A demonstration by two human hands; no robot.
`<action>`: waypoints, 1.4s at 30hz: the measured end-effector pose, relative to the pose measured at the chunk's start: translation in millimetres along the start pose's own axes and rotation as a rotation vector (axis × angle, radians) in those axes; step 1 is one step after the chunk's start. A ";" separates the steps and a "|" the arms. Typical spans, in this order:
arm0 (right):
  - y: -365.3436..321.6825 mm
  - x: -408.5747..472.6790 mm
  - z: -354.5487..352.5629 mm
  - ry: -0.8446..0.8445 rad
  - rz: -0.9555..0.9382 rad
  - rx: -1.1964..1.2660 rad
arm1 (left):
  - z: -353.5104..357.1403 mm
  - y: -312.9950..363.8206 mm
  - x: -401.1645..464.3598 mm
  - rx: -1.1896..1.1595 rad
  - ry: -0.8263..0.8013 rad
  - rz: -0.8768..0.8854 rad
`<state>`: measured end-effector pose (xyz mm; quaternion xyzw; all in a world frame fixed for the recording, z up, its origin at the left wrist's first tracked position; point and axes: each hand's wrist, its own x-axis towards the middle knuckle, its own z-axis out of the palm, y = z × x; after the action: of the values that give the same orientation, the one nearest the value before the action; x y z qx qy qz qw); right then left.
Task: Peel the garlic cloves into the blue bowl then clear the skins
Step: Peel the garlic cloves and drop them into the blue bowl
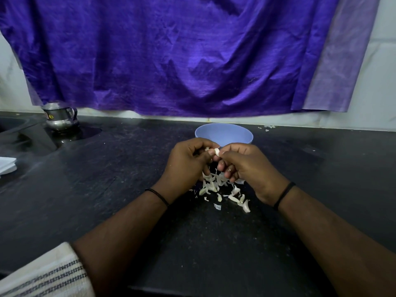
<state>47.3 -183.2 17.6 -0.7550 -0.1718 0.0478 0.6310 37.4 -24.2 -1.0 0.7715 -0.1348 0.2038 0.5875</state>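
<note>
Both hands, left [188, 159] and right [242, 163], pinch one clove [217, 151] between them just before the bowl [224, 133] near the counter's [107, 179] back edge, skins [220, 189] heaped beneath, bare counter either side.

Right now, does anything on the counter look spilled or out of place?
A few garlic skin scraps lie against the back wall, right of the blue bowl, apart from the main skin pile under the hands. Nothing else stands out.
</note>
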 end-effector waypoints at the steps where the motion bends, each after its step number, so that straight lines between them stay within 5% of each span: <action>1: 0.1 0.0 -0.4 -0.005 -0.001 0.002 | -0.3 0.2 -0.1 -0.013 -0.003 -0.004; 24: 2.7 -1.1 2.1 0.049 -0.158 -0.110 | -2.8 3.6 -0.3 -0.121 0.017 -0.036; 42: 3.7 0.4 1.3 0.017 -0.108 -0.047 | -2.7 4.8 0.0 -0.143 0.031 -0.049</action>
<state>48.1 -182.4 13.8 -0.7596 -0.2082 0.0030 0.6162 34.8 -22.8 3.7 0.7274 -0.1209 0.1909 0.6480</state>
